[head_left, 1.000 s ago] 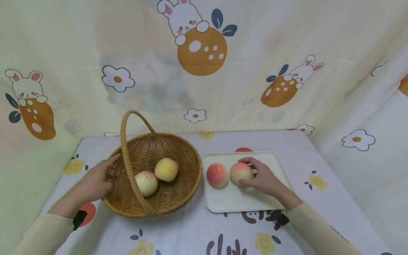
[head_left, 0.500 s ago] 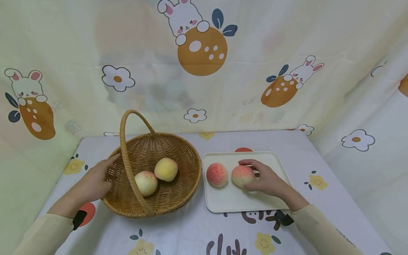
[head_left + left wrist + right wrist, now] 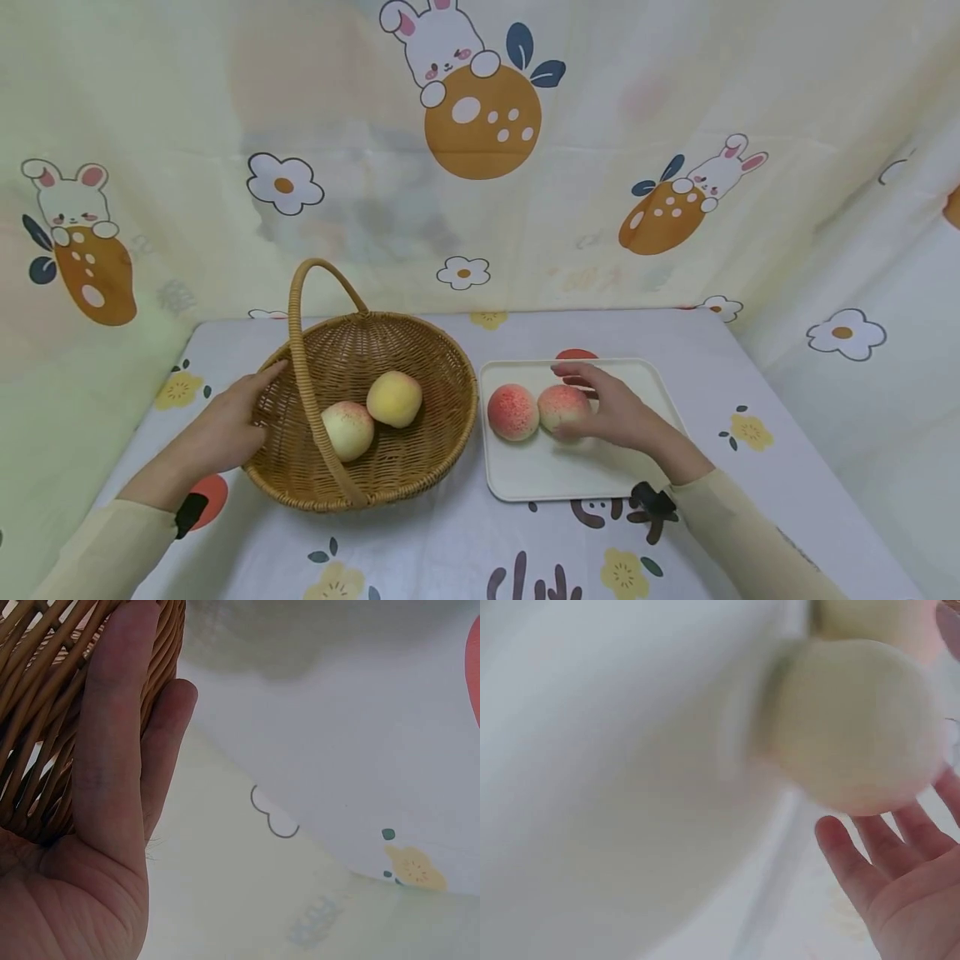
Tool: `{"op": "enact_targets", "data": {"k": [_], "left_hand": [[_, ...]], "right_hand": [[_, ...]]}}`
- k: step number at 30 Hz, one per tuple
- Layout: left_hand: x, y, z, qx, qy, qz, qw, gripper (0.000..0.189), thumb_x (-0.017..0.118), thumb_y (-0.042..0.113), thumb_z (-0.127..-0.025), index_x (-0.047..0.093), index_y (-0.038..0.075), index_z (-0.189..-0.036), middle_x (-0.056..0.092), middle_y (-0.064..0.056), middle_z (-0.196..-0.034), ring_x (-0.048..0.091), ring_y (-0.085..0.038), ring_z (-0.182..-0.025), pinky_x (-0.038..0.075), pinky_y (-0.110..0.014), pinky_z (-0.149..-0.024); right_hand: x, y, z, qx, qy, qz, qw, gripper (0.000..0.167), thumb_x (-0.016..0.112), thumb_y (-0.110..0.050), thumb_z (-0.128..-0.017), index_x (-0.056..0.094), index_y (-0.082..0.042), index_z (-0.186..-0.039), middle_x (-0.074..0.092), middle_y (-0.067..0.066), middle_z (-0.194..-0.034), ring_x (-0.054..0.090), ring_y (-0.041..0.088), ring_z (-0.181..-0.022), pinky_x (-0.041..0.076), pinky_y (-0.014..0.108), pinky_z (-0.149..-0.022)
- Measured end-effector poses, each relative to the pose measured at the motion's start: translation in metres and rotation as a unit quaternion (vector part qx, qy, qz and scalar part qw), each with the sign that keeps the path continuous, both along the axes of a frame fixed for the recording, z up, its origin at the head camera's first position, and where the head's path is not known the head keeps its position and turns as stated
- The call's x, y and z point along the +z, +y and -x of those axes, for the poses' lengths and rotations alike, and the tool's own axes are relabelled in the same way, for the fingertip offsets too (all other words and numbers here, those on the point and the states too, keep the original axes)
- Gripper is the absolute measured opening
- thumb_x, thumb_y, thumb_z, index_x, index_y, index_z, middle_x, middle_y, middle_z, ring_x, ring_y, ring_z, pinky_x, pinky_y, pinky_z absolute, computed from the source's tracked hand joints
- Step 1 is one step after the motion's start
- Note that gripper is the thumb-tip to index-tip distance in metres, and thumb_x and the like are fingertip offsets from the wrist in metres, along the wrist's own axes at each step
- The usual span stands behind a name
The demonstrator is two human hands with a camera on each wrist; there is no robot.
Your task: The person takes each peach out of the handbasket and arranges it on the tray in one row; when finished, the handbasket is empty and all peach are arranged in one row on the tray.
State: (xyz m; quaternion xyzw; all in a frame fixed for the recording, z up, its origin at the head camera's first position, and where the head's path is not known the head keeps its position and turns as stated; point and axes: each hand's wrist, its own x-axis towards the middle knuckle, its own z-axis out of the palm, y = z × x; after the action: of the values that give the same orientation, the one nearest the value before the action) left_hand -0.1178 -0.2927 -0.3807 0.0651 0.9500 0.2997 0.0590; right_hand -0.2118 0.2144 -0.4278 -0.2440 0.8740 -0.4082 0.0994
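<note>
A wicker basket (image 3: 442,433) with an arched handle stands at the left, holding a pale peach (image 3: 348,433) and a yellow peach (image 3: 395,400). My left hand (image 3: 225,425) grips its left rim; in the left wrist view, long fingers (image 3: 112,742) lie against the wicker wall. To the right, a white tray (image 3: 577,475) bears a red-speckled peach (image 3: 513,412) and a pink-and-cream peach (image 3: 561,407) side by side. My right hand (image 3: 618,412) is spread around the pink-and-cream one, fingers behind it and thumb in front. Seen from the right wrist, fingertips (image 3: 832,832) are right at its surface.
The tray sits just right of the basket on a patterned tablecloth (image 3: 420,550). A printed curtain (image 3: 360,225) hangs behind the table and down both sides.
My right hand has shifted left with the pink-and-cream peach, which now sits closer to the red-speckled one. The left hand and basket hold their place; the head view has shifted slightly.
</note>
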Motion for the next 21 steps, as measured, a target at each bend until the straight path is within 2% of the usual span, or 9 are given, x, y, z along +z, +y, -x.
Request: {"op": "enact_targets", "data": {"k": [4,11,15,17,21], "left_hand": [[0.002,0.0,0.0,-0.001,0.003,0.002,1.0,0.088,0.056,-0.013,-0.075,0.024,-0.007,-0.156,0.035,-0.04,-0.146,0.037,-0.058,-0.131,0.04,-0.069,-0.096],[0.003,0.0,0.0,-0.003,0.005,0.004,1.0,0.087,0.055,-0.013,-0.075,0.024,-0.007,-0.156,0.036,-0.041,-0.145,0.039,-0.058,-0.13,0.041,-0.068,-0.095],[0.003,0.001,0.0,-0.001,0.005,0.004,1.0,0.088,0.056,-0.013,-0.075,0.024,-0.007,-0.156,0.036,-0.041,-0.145,0.04,-0.057,-0.129,0.042,-0.068,-0.094],[0.003,0.002,0.0,-0.002,0.005,0.003,1.0,0.088,0.056,-0.013,-0.075,0.024,-0.007,-0.157,0.036,-0.04,-0.145,0.04,-0.057,-0.129,0.042,-0.068,-0.094],[0.005,0.003,0.0,-0.002,0.002,0.003,1.0,0.088,0.056,-0.013,-0.075,0.024,-0.006,-0.157,0.036,-0.04,-0.145,0.04,-0.057,-0.129,0.042,-0.068,-0.094]], "right_hand": [[0.024,-0.019,0.008,0.025,0.026,0.047,0.9982,0.085,0.089,-0.027,-0.077,0.047,-0.011,-0.148,0.049,0.01,-0.149,0.047,0.035,-0.135,0.036,0.054,-0.11],[0.062,-0.079,0.013,0.067,0.011,0.12,0.9904,0.089,0.088,-0.023,-0.079,0.039,-0.025,-0.153,0.041,-0.004,-0.155,0.044,0.024,-0.139,0.037,0.045,-0.111],[0.072,-0.113,0.015,0.097,-0.007,0.154,0.9833,0.09,0.088,-0.023,-0.079,0.038,-0.03,-0.154,0.039,-0.01,-0.155,0.044,0.021,-0.14,0.039,0.041,-0.11],[0.074,-0.128,0.016,0.109,-0.015,0.17,0.9794,0.089,0.087,-0.02,-0.08,0.038,-0.029,-0.153,0.04,-0.01,-0.155,0.044,0.02,-0.139,0.039,0.041,-0.109],[0.075,-0.153,0.018,0.13,-0.025,0.196,0.9717,0.086,0.085,-0.012,-0.081,0.039,-0.022,-0.153,0.04,-0.005,-0.155,0.044,0.026,-0.14,0.039,0.046,-0.11]]}}
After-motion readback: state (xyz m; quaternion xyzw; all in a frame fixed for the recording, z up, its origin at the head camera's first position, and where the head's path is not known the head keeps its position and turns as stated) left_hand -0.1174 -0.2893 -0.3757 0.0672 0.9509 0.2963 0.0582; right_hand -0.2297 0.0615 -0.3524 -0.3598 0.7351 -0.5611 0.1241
